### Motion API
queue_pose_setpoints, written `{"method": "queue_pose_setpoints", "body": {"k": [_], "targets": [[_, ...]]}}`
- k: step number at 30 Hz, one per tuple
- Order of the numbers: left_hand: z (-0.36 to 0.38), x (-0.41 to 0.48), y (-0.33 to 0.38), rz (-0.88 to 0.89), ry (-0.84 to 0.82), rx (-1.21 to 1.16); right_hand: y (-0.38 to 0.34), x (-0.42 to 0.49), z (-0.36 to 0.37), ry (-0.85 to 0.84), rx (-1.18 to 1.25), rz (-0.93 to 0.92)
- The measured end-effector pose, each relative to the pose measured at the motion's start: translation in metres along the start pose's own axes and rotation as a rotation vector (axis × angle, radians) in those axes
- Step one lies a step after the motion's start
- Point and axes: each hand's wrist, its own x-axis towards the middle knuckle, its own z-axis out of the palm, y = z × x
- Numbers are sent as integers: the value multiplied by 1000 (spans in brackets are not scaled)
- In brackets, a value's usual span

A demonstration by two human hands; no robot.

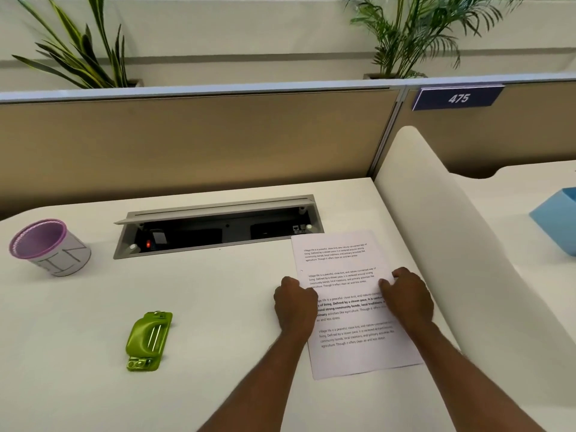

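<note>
A printed sheet of paper [343, 254] lies flat on the white desk [218, 291], near the desk's right side. My left hand [294, 302] sits at the sheet's left edge with its fingers curled under, and I cannot tell if it pinches the edge. My right hand [408, 297] rests on the sheet's right half, also with curled fingers. A green hole punch [149, 339] lies on the desk to the left, well apart from both hands.
A purple-rimmed mesh cup [50, 247] stands at the far left. An open cable tray [218, 227] is set into the desk behind the paper. A white curved divider [436, 229] borders the right; a blue box [558, 222] sits beyond it.
</note>
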Motion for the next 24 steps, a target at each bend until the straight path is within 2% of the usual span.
{"method": "queue_pose_setpoints", "body": {"k": [4,7,13,20,24], "targets": [[-9,-6,-10,48,22,19,-18,-29,-2,165,-234,-17],[-26,-17,-24,119,106,42,-33,-56,6,226,-228,-176],[-69,-33,-55,189,256,76,-71,-116,46,111,-138,-515],[-139,-35,-90,179,410,76,-127,-191,92,-97,-47,-666],[-182,-31,-114,161,479,14,-156,-226,111,-218,-68,-672]]}}
